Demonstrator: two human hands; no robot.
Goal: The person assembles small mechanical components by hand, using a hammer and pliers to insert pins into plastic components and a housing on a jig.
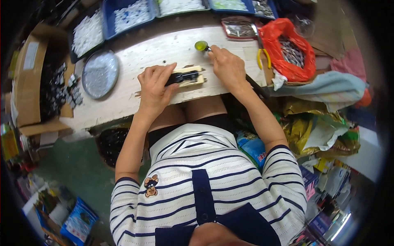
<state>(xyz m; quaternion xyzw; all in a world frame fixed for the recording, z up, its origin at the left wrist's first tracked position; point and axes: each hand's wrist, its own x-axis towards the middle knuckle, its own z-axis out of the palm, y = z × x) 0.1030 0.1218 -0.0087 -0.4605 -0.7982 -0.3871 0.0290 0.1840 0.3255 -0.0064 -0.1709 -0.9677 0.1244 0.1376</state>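
My left hand (155, 85) grips the left end of a black plastic part (186, 77), thumb on the near side and fingers on the far side. That part lies in a cream-coloured block (200, 77) on the bench. In my closed right hand (227, 67) is a small mallet with a rounded yellow-green head (201, 45), raised beyond and to the right of the block. My palm and fingers hide most of its handle. Small brown scraps lie around the block.
Blue trays (106, 25) of small white pieces line the far edge. At left stand a clear round dish (84, 78) and a carton (28, 82) of black parts. Yellow-handled pliers (269, 59) and a red bag (305, 74) of metal pieces lie right.
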